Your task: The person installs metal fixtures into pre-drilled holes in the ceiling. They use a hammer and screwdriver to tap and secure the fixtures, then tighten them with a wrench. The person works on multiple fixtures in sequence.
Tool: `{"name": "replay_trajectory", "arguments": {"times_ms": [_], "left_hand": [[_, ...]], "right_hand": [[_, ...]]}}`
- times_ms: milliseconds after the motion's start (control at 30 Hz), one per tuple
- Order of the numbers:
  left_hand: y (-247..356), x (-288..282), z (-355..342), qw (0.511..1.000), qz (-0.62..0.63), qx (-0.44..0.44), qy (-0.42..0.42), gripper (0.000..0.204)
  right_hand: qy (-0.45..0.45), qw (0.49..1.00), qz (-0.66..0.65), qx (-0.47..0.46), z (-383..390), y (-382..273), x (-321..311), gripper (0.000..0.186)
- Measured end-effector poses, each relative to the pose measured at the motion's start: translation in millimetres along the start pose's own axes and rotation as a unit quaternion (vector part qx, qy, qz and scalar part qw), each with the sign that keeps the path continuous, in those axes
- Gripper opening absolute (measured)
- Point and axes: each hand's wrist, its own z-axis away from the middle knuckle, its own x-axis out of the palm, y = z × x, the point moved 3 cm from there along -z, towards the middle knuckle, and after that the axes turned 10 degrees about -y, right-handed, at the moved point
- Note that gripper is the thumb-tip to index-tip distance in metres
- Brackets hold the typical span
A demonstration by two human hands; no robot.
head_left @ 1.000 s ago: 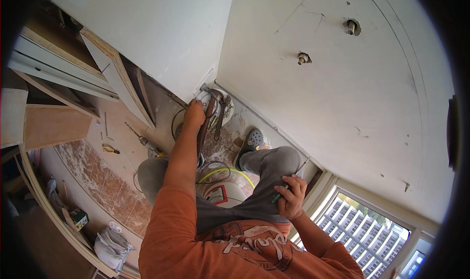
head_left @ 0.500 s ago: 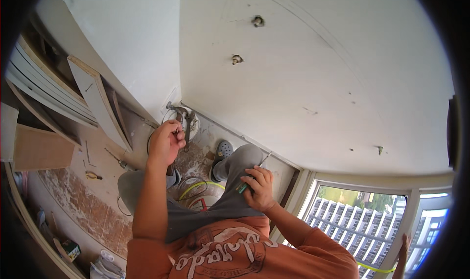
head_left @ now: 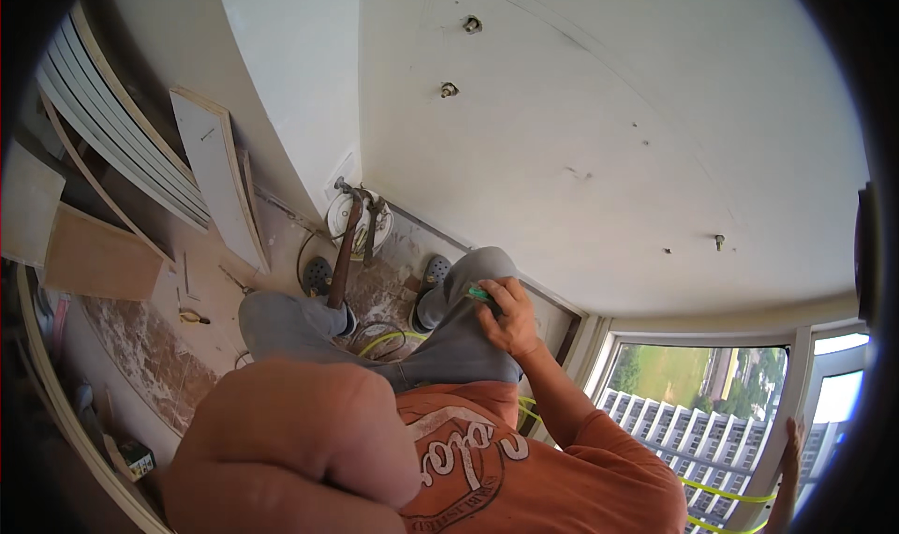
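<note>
right hand (head_left: 508, 320) rests on the right thigh of the grey trousers (head_left: 449, 342), fingers curled narrow round a small green object (head_left: 479, 293). only the green tip shows past the knuckles, poking up and to the left of the hand, toward the knee. too small to tell what it is; looks like a pen or a tool handle.

left hand: cannot tell. the left arm is a big orange-sleeved blur (head_left: 300, 440) close under the camera, lower left. the hand itself is not made out, so no word on its grip.

hammer (head_left: 345, 244) stands on the floor beyond the knees, up and to the left of the right hand, well apart from it. long axis runs nearly straight away from the body: head far, near the foot of the white wall (head_left: 300, 66), wooden handle coming back between the two shoes. handle end lies just beside the left knee. judgement: that end sits nearer the left arm's side than the right hand.

round white disc (head_left: 361, 220) on the floor under the hammer head. yellow-green cord (head_left: 384, 339) loops by the feet. boards (head_left: 220, 183) lean against the wall far left. window (head_left: 712, 412) lower right of the hand.
</note>
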Motion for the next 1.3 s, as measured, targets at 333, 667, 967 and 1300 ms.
{"name": "replay_trajectory", "arguments": {"times_ms": [333,667,967,1300], "left_hand": [[-293,-25,206,0.725,-0.062,-0.683,0.066,0.009],[-286,-39,-3,0.911,-0.085,-0.382,0.135,0.023],[-278,-49,-155,0.953,-0.202,-0.132,0.186,0.029],[-297,-48,-189,0.878,-0.387,-0.12,0.256,0.029]], "right_hand": [[-0.041,0.986,-0.085,0.134,7,5,-17,0.027],[-0.038,0.978,0.017,0.205,-1,31,10,0.027],[0.044,0.985,-0.016,0.167,9,38,11,0.022],[0.064,0.982,-0.049,0.172,11,51,15,0.021]]}}
